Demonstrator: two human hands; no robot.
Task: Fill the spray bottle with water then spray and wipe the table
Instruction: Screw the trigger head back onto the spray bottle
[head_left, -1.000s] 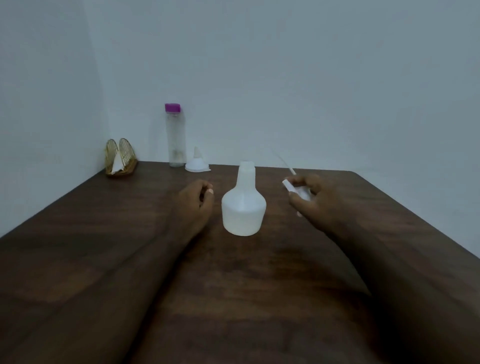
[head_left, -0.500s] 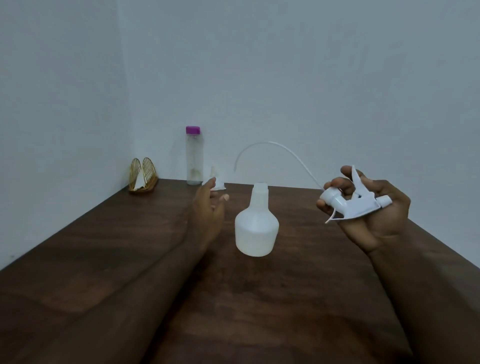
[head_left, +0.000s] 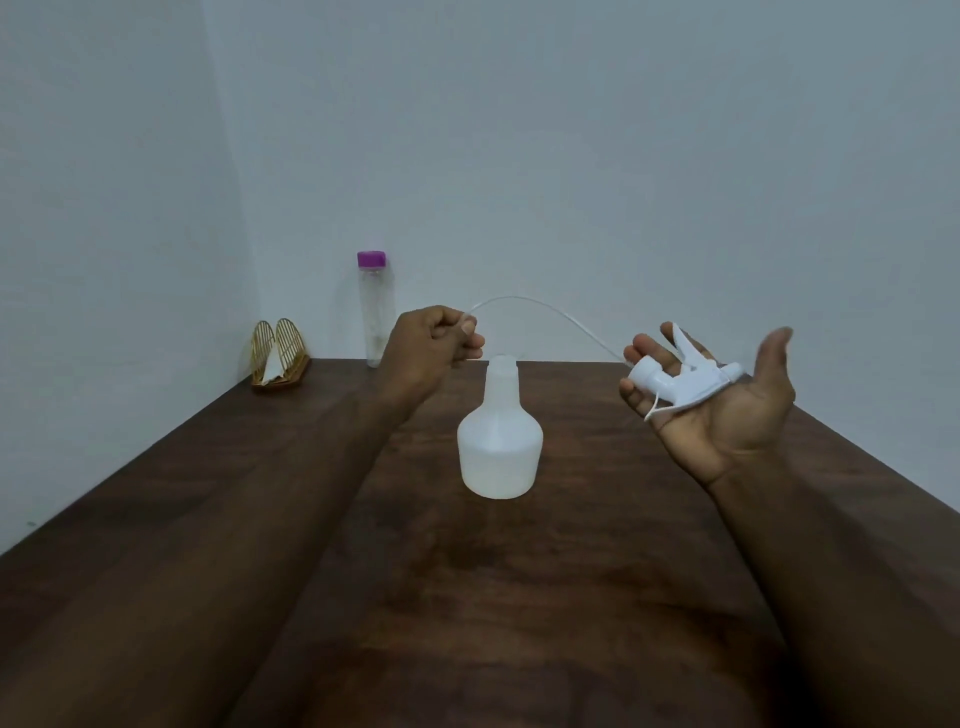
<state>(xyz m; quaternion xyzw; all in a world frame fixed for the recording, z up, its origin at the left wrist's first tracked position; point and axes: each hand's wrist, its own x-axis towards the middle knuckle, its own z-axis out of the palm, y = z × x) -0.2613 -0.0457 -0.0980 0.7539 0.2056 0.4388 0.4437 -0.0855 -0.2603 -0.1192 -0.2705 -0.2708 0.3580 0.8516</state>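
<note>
Pinching end of dip tube (head_left: 511, 297), left hand (head_left: 434, 340) hovers near uncapped spray bottle (head_left: 500, 447) on table (head_left: 519, 597); right hand (head_left: 727, 421), palm-up and unclenched, cradles trigger sprayer head (head_left: 680, 382).

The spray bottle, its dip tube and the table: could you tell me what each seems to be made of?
Spray bottle: likely translucent white plastic, matte; light shows dimly through its wall. Dip tube: thin, clear, flexible plastic; it bends in a long arc. Table: dark brown wood grain with a dull sheen; solid wood or laminate, I cannot tell.
</note>
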